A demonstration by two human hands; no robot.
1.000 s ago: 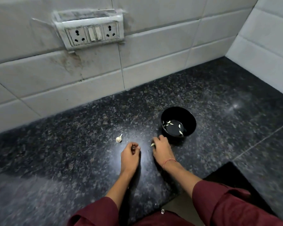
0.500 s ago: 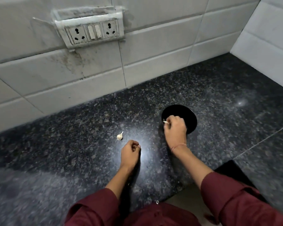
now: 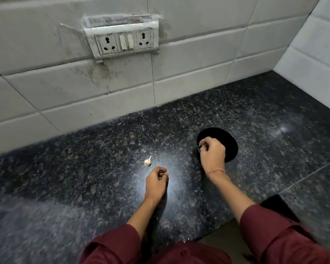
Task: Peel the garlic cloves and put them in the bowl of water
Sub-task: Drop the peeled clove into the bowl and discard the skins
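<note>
The right hand [image 3: 212,155] hovers over the bowl [image 3: 230,141], grip curled; whether it pinches a clove I cannot tell. Release low, inside the rim, to avoid splashing. The left hand [image 3: 156,181], grip curled on the desk [image 3: 84,178], hides its contents; one garlic piece [image 3: 147,162] lies just beside it.

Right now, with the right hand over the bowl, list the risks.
The right hand hangs over the near rim of the bowl; a clove released there might land on the counter. Its wrist could tip the bowl. The garlic piece lies loose, easily knocked by the left hand.
</note>
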